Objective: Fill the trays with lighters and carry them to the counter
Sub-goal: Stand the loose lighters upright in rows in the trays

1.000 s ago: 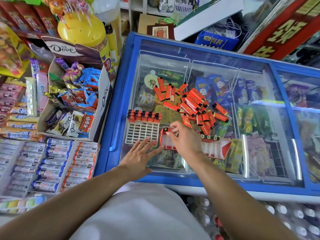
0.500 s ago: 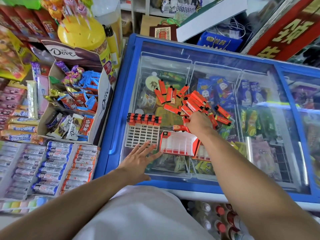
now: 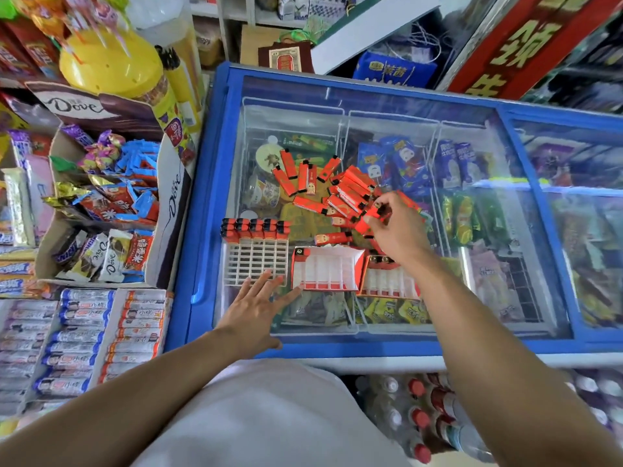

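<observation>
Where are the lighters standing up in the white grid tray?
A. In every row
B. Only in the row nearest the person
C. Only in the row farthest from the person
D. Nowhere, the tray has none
C: the white grid tray has red lighters standing only along its far edge, and the slots nearer the left hand are bare.

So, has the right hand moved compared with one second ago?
Yes. The right hand has left the red tray and gone farther back and right, to the lighter pile, where it pinches a lighter.
</observation>
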Demonstrator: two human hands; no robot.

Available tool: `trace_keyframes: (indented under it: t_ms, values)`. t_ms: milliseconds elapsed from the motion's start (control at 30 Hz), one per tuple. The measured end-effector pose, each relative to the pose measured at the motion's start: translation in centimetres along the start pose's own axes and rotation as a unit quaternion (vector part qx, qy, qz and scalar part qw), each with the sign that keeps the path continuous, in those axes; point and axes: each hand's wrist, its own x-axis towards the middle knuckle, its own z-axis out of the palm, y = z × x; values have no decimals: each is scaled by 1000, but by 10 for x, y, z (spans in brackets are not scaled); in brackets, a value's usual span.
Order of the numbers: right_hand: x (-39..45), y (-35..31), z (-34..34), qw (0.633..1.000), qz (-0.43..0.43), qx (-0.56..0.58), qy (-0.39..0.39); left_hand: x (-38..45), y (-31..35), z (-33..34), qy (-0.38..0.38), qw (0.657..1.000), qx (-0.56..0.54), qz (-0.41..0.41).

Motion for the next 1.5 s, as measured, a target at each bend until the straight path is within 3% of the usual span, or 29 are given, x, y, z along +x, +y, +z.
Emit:
trace_keyframes:
  t_ms: [200,400,500,667,933,1500]
  values:
    - [-42,52,-53,998,41,5,-50,1,9,-5,-2,999,27,-20]
    - [-69,69,-64,999,28,10,40,-1,14,-4,6,999,41,-18]
    - [-74,59,-63,998,8,25,53,-2,13,-4,3,999,26,-18]
    - [-74,41,-42,994,2,-70,-80,-2,11,-1,4,1000,12,-18]
    - [-74,40,11,993,-11,-118,-25,-1,5,4,9,1000,-19,-17]
    - [-74,48,19,995,-4,-93,-26,-1,6,5,18,999,-34,-21]
